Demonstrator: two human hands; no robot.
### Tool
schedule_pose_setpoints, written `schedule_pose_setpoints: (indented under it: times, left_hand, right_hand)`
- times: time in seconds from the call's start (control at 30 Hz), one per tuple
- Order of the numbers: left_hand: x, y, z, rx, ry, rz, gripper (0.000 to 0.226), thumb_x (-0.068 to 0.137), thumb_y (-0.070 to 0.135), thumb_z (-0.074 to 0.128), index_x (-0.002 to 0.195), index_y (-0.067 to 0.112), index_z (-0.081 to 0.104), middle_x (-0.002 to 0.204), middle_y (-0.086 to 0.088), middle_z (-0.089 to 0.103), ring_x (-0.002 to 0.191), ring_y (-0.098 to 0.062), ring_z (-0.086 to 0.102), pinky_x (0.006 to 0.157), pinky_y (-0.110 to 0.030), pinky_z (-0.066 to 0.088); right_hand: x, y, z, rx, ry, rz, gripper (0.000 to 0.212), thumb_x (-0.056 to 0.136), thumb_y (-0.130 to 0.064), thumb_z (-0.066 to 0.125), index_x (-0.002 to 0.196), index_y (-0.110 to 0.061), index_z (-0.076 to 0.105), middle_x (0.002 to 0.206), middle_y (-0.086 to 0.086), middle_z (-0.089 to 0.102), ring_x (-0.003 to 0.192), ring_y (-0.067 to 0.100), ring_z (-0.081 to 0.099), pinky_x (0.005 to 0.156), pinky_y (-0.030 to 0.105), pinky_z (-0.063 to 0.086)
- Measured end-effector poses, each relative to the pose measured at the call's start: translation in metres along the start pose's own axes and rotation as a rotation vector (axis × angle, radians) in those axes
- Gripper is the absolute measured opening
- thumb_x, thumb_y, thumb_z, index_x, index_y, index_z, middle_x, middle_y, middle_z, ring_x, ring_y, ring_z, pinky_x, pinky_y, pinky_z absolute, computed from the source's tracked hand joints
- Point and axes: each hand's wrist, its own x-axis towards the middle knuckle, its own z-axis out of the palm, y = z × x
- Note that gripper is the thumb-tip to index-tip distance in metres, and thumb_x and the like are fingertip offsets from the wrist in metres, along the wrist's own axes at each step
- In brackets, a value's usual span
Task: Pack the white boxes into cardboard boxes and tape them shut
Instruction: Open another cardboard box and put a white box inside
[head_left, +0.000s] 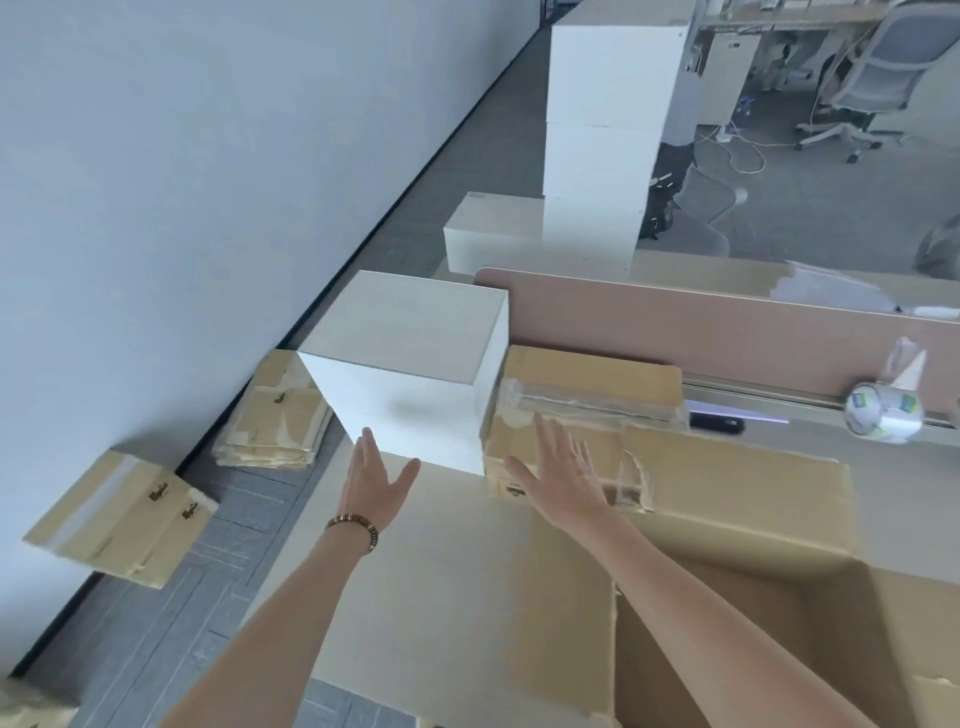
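2 hands, left hand (375, 480) and right hand (561, 470), reach with fingers spread, holding nothing, toward the white box (410, 374) at the desk's left edge. Risk: an uneven grasp tips it off the edge before it reaches the open cardboard box (727, 597).

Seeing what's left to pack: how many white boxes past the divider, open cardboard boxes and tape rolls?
White boxes past the divider: 4, a tower of three and a low one
Open cardboard boxes: 1
Tape rolls: 1
Total: 6
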Motion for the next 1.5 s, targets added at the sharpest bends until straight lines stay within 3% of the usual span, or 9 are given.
schedule_pose_setpoints:
  times: [0.33,0.5,0.6,0.7,0.8,0.87,0.93,1.17,1.5]
  left_hand:
    - [0.132,-0.074,-0.1,-0.074,-0.05,-0.076,0.119,0.08,0.051,0.076,0.158,0.017,-0.008,0.166,-0.006,0.008,0.152,-0.025,0.015,0.121,-0.047,0.024]
    - [0.177,-0.074,-0.129,-0.126,-0.195,0.004,0.121,0.074,0.044,0.084,0.157,0.036,-0.003,0.16,0.009,0.028,0.144,-0.015,0.035,0.115,-0.041,0.035]
    - [0.187,-0.051,-0.135,-0.094,-0.306,0.012,0.104,0.07,0.037,0.087,0.15,0.006,0.027,0.133,-0.011,0.058,0.115,-0.024,0.059,0.093,-0.036,0.049]
    - [0.192,-0.03,-0.139,-0.089,-0.321,-0.027,0.102,0.062,0.036,0.086,0.123,-0.031,0.039,0.118,-0.045,0.047,0.108,-0.06,0.048,0.096,-0.062,0.039]
    - [0.201,-0.031,-0.141,-0.148,-0.388,-0.078,0.073,0.069,0.017,0.087,0.118,-0.025,0.054,0.097,-0.042,0.058,0.1,-0.047,0.059,0.103,-0.049,0.04]
    - [0.206,-0.03,-0.144,-0.185,-0.476,-0.08,0.046,0.074,0.014,0.085,0.113,0.0,0.067,0.085,0.0,0.07,0.084,-0.004,0.064,0.082,-0.013,0.053]
    - [0.21,-0.031,-0.146,-0.231,-0.534,-0.068,0.029,0.077,0.01,0.082,0.099,0.018,0.065,0.084,0.019,0.063,0.081,0.01,0.055,0.06,0.001,0.042]
    - [0.201,-0.024,-0.164,-0.299,-0.497,-0.002,0.093,0.027,0.065,0.093,0.109,0.03,0.067,0.1,0.016,0.076,0.096,-0.002,0.07,0.089,-0.034,0.055]
    - [0.146,0.007,-0.175,-0.32,-0.346,0.122,0.052,0.06,0.03,0.094,0.106,0.029,0.071,0.103,0.015,0.076,0.101,-0.003,0.069,0.099,-0.035,0.051]
  right_hand:
    - [0.096,-0.081,0.048,0.248,0.05,0.223,0.1,0.087,-0.054,0.065,0.158,-0.01,0.009,0.164,0.005,0.019,0.151,0.023,0.015,0.123,0.04,0.015]
    - [0.115,-0.087,0.048,0.433,0.122,0.374,0.113,0.065,-0.062,0.077,0.155,-0.034,0.015,0.157,-0.008,0.034,0.147,0.021,0.024,0.118,0.046,0.028]
    - [0.122,-0.089,0.04,0.516,0.152,0.391,0.115,0.058,-0.058,0.082,0.151,-0.046,0.015,0.153,-0.017,0.035,0.146,0.016,0.022,0.118,0.049,0.026]
    - [0.127,-0.095,0.035,0.575,0.157,0.417,0.121,0.051,-0.054,0.085,0.149,-0.053,0.014,0.15,-0.022,0.037,0.143,0.017,0.032,0.115,0.051,0.033]
    - [0.127,-0.099,0.034,0.63,0.153,0.434,0.121,0.051,-0.05,0.086,0.146,-0.059,0.011,0.148,-0.021,0.042,0.139,0.016,0.04,0.112,0.049,0.038]
    - [0.125,-0.1,0.031,0.679,0.151,0.423,0.125,0.054,-0.048,0.088,0.144,-0.066,0.004,0.146,-0.024,0.044,0.137,0.014,0.041,0.111,0.046,0.039]
    - [0.124,-0.102,0.028,0.692,0.143,0.419,0.126,0.057,-0.043,0.088,0.142,-0.07,-0.002,0.142,-0.025,0.047,0.133,0.013,0.044,0.11,0.043,0.041]
    - [0.129,-0.114,0.008,0.695,0.18,0.422,0.117,0.063,-0.033,0.086,0.141,-0.07,0.008,0.104,-0.026,0.064,0.096,-0.001,0.058,0.073,0.021,0.047]
    - [0.09,-0.097,-0.03,0.687,0.193,0.367,0.085,0.058,-0.044,0.084,0.135,-0.046,0.048,0.096,-0.037,0.065,0.098,-0.005,0.062,0.085,0.03,0.054]
